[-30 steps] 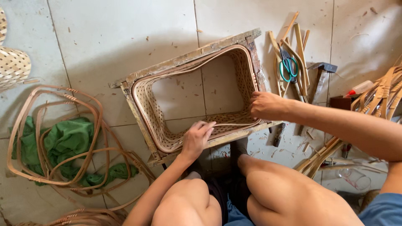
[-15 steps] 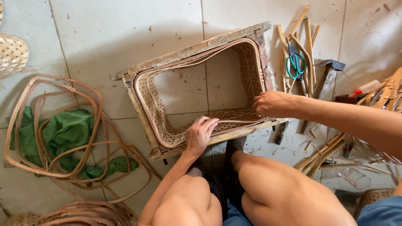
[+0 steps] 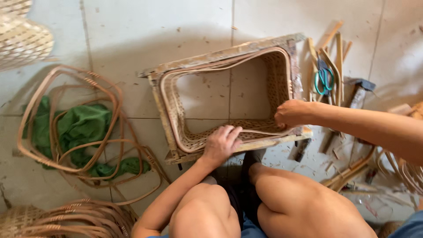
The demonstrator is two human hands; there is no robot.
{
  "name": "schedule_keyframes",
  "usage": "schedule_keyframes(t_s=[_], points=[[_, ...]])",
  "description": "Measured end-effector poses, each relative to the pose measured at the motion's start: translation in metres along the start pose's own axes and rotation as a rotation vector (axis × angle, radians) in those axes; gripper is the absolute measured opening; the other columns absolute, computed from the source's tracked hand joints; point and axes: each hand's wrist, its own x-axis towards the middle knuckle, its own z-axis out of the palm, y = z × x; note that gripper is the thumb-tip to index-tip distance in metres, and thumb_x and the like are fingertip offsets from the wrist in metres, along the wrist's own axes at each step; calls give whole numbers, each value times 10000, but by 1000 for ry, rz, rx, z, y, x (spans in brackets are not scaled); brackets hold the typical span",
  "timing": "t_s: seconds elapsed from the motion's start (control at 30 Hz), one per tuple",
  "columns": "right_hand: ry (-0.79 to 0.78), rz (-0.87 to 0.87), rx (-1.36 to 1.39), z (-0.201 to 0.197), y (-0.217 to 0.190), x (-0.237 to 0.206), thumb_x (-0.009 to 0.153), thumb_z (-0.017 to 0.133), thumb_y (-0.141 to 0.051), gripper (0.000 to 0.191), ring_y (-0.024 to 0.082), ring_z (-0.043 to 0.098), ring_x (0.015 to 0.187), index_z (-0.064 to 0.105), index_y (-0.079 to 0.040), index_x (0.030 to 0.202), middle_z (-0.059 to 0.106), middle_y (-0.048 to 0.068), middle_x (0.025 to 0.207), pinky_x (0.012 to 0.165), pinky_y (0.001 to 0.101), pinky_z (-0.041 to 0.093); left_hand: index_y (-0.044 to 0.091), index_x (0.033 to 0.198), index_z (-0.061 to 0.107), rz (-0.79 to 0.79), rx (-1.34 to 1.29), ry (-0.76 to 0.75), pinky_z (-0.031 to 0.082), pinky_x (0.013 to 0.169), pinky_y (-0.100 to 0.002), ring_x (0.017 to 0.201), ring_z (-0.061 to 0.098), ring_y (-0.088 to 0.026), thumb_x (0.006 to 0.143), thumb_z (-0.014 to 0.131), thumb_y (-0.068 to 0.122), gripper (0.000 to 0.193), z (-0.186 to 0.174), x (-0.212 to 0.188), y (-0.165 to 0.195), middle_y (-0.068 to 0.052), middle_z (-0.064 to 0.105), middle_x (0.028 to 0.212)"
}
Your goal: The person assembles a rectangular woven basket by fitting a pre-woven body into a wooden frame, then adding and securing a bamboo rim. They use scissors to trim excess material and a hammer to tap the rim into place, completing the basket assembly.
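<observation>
Rough wooden frame (image 3: 220, 56); matt woven cane lining (image 3: 282, 83); green cloth (image 3: 83, 125).

One wooden frame (image 3: 229, 55), one green cloth (image 3: 83, 125), one pair of scissors (image 3: 324, 79), two hands on the tiled floor (image 3: 145, 31).

No packages, labels, signs or screens show anywhere here.

Basket-weaving workshop floor, tiled, cane hoops (image 3: 66, 128), bamboo strips (image 3: 332, 57), scissors (image 3: 324, 80), hammer (image 3: 358, 91)
</observation>
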Motion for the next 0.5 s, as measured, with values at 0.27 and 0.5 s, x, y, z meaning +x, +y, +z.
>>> schedule_keyframes(t_s=[0.27, 0.5], points=[[658, -192, 601, -149, -85, 183, 1012, 529, -513, 556, 325, 715, 971, 678, -4, 1176, 685, 192, 1145, 842, 442, 608, 3, 1479, 450, 81, 217, -87, 466, 847, -406, 1008, 570, -268, 715, 840, 500, 991, 5, -5, -3, -125, 585, 1179], [613, -44, 894, -140, -109, 242, 858, 629, -649, 785, 337, 694, 952, 626, 45, 1225, 705, 242, 1064, 833, 495, 593, 56, 1383, 514, 105, 201, -58, 440, 831, -413, 1028, 537, -271, 681, 876, 464, 889, 4, -7, -7, -131, 558, 1218]])
